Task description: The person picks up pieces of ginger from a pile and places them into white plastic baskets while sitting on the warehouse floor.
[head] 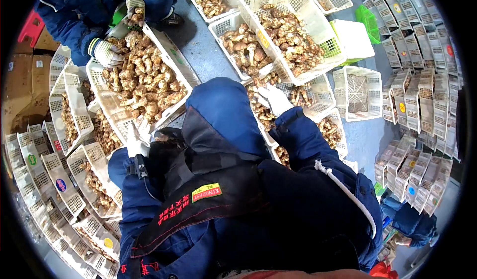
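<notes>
My left hand, in a white glove, is at the near end of a large white plastic crate heaped with brown-and-cream mushrooms. Its fingers point up toward the heap and look apart, with nothing visible between them. On my other side, my right hand, also white-gloved, reaches over loose mushrooms in a white crate. The fingertips are among the mushrooms, and whether they grip one is hard to see. A tall white crate part-filled with mushrooms stands just beyond that hand.
Across the left crate, a co-worker's striped-cuff gloves handle mushrooms. Stacked crates line the left, with more stacks at the right. A white crate and a green basket stand on the blue-grey floor. Another person is at lower right.
</notes>
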Demonstrator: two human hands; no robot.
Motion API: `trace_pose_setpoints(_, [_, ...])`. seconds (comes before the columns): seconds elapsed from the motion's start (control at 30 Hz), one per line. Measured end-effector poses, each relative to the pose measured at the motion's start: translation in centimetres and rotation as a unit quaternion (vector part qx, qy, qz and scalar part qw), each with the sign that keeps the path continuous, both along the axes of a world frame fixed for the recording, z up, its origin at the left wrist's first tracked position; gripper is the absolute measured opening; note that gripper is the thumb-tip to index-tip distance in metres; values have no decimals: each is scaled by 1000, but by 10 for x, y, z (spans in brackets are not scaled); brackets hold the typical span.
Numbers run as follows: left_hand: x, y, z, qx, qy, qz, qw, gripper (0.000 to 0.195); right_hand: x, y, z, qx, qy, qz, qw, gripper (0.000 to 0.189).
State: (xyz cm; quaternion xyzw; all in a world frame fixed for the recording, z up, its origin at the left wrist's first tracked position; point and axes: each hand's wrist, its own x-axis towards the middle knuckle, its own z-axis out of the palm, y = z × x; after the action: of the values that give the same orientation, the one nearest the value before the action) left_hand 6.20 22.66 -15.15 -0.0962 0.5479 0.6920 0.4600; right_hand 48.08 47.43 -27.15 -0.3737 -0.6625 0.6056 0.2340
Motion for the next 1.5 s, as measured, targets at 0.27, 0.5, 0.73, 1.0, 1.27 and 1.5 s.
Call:
trace_pose_setpoints(0.27, [-1,5,-6,9,42,-9,999,50,-17,4,86,-338,109,-141,924,46])
trace_pose_setpoints(0.5, [-16,-1,-22,12,-4,-34,999,48,10,35,75,20,6,-15,1000,43])
trace_pose_setpoints(0.73, [-20,-1,-28,13,28,-62,998,47,3,32,110,-52,129,-62,988,35])
trace_pose_setpoints(1.0, [-6,4,-17,27,34,0,999,51,0,31,120,-39,115,-50,991,41])
trace_pose_setpoints(1.27, [1,2,-18,77,-9,2,997,51,-33,53,120,221,-97,33,970,52])
trace_pose_setpoints(1.5, [5,0,-15,98,-4,6,995,47,-84,52,122,-335,70,-150,927,25])
